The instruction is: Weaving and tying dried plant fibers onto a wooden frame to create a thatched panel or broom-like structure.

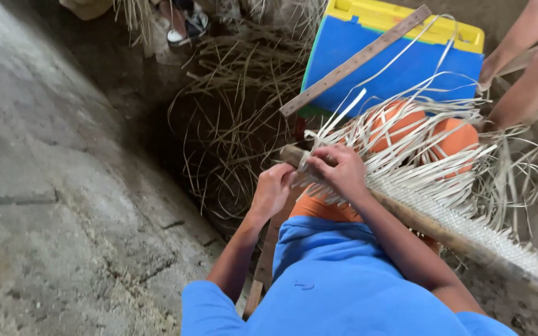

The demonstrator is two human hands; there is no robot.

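Observation:
A long wooden pole lies across my lap, running from the middle of the view down to the right. Pale flat strips are woven along it into a tight band, with loose ends fanning out over my orange-clad knees. My right hand presses down on the strips at the pole's near end, fingers curled around them. My left hand sits just left of it, closed on strip ends beside the pole's tip.
A blue and yellow plastic box stands ahead, with a long wooden ruler lying across it. A heap of dry strips covers the ground at centre. Another person's arms reach in at upper right. Bare concrete floor fills the left.

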